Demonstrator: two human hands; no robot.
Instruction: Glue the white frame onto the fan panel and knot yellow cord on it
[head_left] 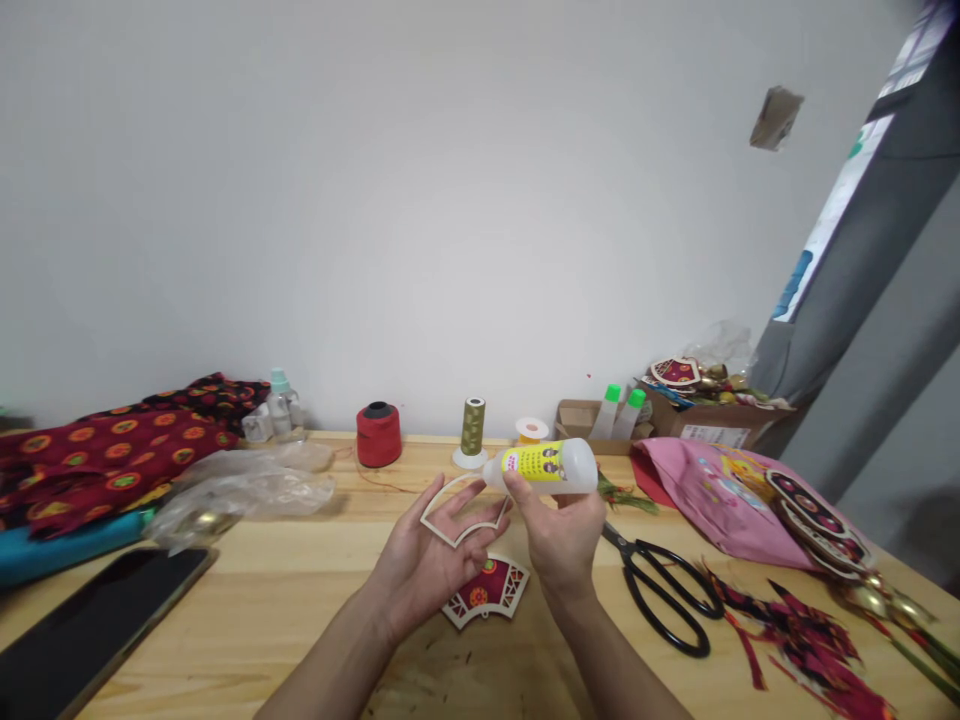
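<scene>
My right hand is wrapped round a translucent plastic bottle with a yellow label, long axis nearly level, tapered end leftward toward the pale fan-shaped openwork frame held in my loosely curled left hand. Below, nearer my left fingers: a maroon patterned fan-shaped panel with pale lattice ends.

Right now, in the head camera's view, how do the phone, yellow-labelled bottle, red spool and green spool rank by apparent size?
1. Phone, though partly cut off
2. Yellow-labelled bottle, in the right hand
3. Red spool
4. Green spool
</scene>
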